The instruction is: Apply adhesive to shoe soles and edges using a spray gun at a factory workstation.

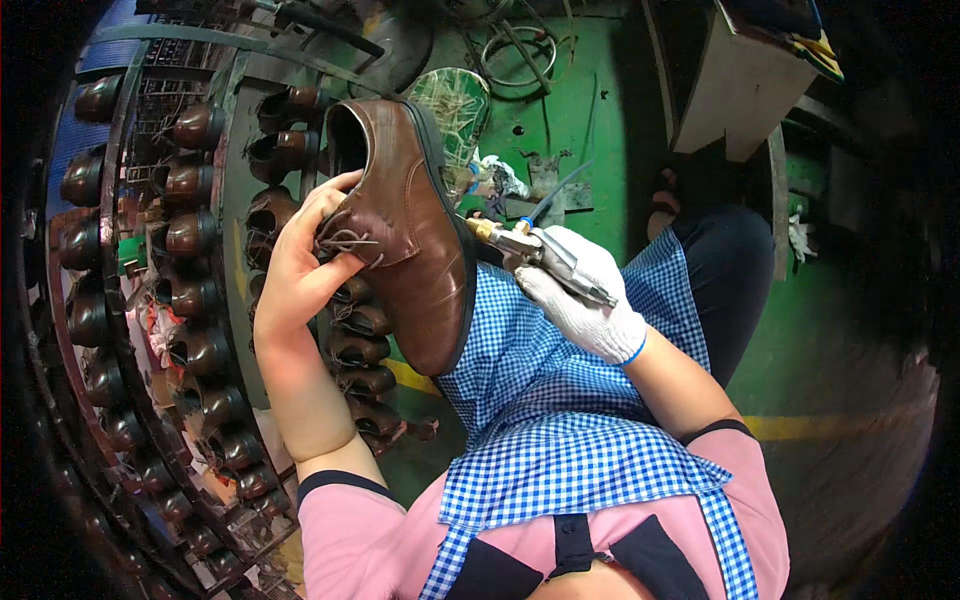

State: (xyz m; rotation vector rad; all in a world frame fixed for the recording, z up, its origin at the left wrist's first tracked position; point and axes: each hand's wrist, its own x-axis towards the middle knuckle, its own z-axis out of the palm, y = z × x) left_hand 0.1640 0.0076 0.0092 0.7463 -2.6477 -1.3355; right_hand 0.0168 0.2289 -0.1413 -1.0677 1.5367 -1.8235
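A brown leather lace-up shoe (425, 270) is held up in front of me, its toe toward my lap and its opening away. My bare left hand (315, 240) grips it by the laced front, thumb near the tied laces (350, 243). In a white knit glove, my right hand (585, 295) is wrapped round a metal spray gun (560, 262). The gun's brass nozzle (482, 229) points at the shoe's side, close to the sole edge; whether it touches I cannot tell. A thin blue hose (560, 192) runs up from the gun.
Racks (225, 150) with rows of brown shoes (190, 235) stand close at my left. Beyond the shoe lie a bin of tangled scraps (450, 105) and a wire ring (518, 55) on the green floor. A pale bench (745, 85) stands at the far right.
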